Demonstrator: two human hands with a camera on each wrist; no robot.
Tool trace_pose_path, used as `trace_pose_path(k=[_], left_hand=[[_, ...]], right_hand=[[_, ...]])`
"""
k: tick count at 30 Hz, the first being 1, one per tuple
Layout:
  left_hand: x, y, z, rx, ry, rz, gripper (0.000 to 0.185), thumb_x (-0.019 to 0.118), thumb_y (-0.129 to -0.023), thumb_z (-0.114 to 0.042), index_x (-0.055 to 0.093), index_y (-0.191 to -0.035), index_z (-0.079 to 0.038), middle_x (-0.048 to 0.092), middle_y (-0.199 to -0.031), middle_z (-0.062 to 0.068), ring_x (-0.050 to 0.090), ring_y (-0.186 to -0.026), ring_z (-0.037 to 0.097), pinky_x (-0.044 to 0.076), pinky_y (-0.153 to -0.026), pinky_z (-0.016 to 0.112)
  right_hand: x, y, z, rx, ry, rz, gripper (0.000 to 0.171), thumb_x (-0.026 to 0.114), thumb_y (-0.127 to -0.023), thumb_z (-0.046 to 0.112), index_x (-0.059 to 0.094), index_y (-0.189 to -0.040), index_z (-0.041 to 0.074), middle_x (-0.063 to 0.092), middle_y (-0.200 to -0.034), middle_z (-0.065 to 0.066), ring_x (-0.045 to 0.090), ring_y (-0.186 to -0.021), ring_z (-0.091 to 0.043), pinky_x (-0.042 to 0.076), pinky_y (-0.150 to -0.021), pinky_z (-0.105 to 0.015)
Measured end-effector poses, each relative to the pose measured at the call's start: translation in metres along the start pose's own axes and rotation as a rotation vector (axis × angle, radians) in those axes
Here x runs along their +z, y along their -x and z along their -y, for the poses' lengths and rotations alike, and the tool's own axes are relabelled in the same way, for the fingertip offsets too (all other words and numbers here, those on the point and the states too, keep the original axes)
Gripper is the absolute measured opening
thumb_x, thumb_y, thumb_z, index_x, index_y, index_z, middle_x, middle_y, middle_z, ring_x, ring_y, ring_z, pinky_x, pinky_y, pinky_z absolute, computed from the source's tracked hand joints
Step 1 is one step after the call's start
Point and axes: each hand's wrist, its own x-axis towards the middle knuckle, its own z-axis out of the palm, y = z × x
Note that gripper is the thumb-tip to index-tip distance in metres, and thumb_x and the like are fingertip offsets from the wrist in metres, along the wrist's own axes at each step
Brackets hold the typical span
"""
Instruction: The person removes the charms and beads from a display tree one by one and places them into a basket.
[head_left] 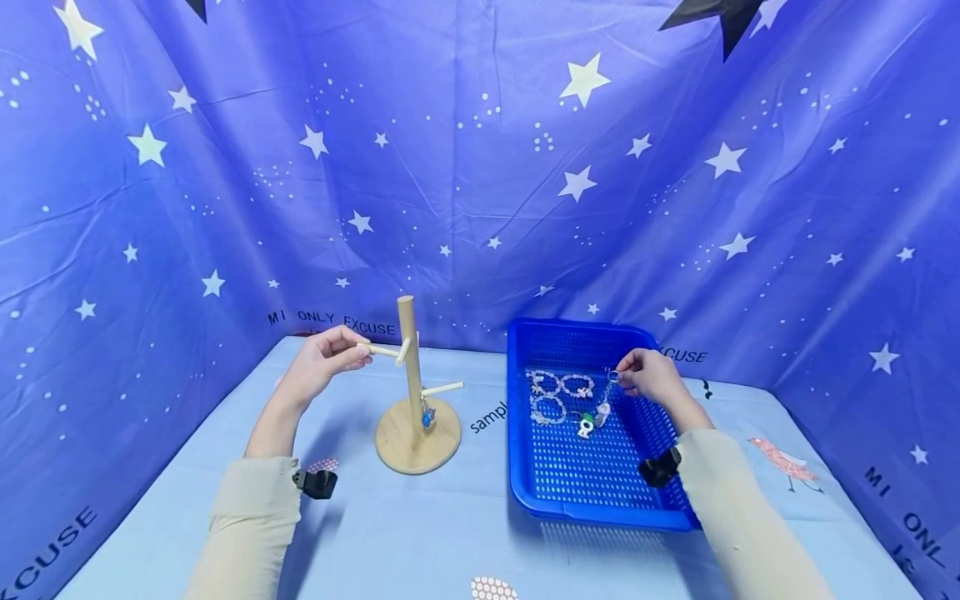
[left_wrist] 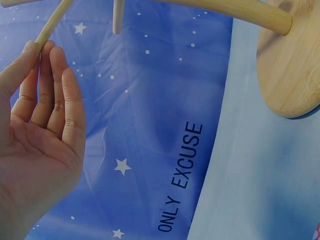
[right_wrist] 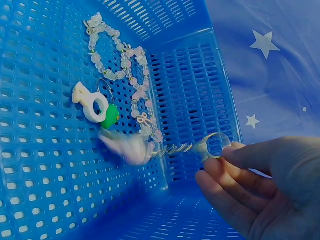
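My left hand (head_left: 324, 360) pinches the tip of a peg on a wooden stand (head_left: 411, 367), thumb against fingertips; the left wrist view shows the peg (left_wrist: 50, 24) between them. A blue keychain (head_left: 428, 417) hangs low on the stand, close to its round base. Over the blue basket (head_left: 525, 492), my right hand (head_left: 651, 375) pinches the metal ring (right_wrist: 218, 145) of a keychain. From that ring a chain runs down to a pale pinkish charm (right_wrist: 131, 149), blurred in the right wrist view. Beside the charm lies a green and white keychain (right_wrist: 95, 107) in the basket.
Several beaded bracelets (head_left: 549, 408) lie in the basket near its left wall. The light blue tablecloth (head_left: 420, 542) lies under stand and basket. Behind rises a blue star-patterned curtain (head_left: 465, 167).
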Motion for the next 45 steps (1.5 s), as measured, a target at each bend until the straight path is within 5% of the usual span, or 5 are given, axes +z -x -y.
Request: trace_pose_path(k=[5, 12, 20, 34, 45], left_hand=[[0.001, 0.0, 0.0, -0.009, -0.002, -0.005, 0.01, 0.061, -0.099, -0.011, 0.065, -0.096, -0.019, 0.071, -0.092, -0.014, 0.069, -0.087, 0.002, 0.059, -0.083, 0.018], [0.002, 0.001, -0.001, 0.002, 0.002, 0.0, 0.012, 0.06, -0.099, -0.01, 0.065, -0.096, -0.02, 0.071, -0.092, -0.014, 0.069, -0.087, 0.001, 0.059, -0.083, 0.018], [0.001, 0.0, -0.001, 0.019, 0.023, -0.001, 0.014, 0.06, -0.099, -0.007, 0.066, -0.095, -0.02, 0.071, -0.09, -0.014, 0.069, -0.085, 0.001, 0.059, -0.082, 0.018], [0.001, 0.0, 0.0, -0.003, 0.003, -0.003, 0.012, 0.06, -0.099, -0.01, 0.066, -0.096, -0.02, 0.071, -0.091, -0.015, 0.07, -0.086, 0.002, 0.059, -0.082, 0.019], [0.001, 0.001, -0.001, -0.01, 0.006, -0.004, 0.012, 0.061, -0.099, -0.01, 0.066, -0.095, -0.02, 0.071, -0.091, -0.014, 0.07, -0.086, 0.002, 0.059, -0.082, 0.018]], right_hand=[[0.0, -0.002, 0.0, 0.02, -0.038, -0.042, 0.012, 0.051, -0.099, -0.002, 0.06, -0.106, -0.006, 0.067, -0.098, -0.021, 0.069, -0.084, -0.024, 0.064, -0.073, -0.035], [-0.002, 0.002, 0.002, 0.001, -0.086, -0.067, 0.016, 0.055, -0.101, 0.006, 0.06, -0.11, -0.006, 0.068, -0.104, -0.024, 0.071, -0.097, -0.038, 0.063, -0.082, -0.043], [-0.007, 0.007, 0.008, -0.024, -0.132, -0.081, 0.019, 0.057, -0.101, 0.009, 0.062, -0.112, -0.005, 0.069, -0.108, -0.025, 0.072, -0.092, -0.027, 0.062, -0.07, -0.024], [-0.002, 0.008, 0.017, -0.05, -0.169, -0.095, 0.023, 0.06, -0.1, 0.014, 0.062, -0.113, -0.005, 0.068, -0.107, -0.023, 0.071, -0.101, -0.036, 0.061, -0.087, -0.045], [0.003, 0.008, 0.026, -0.075, -0.208, -0.074, 0.023, 0.061, -0.1, 0.013, 0.062, -0.114, -0.005, 0.069, -0.104, -0.019, 0.07, -0.103, -0.039, 0.063, -0.082, -0.036]])
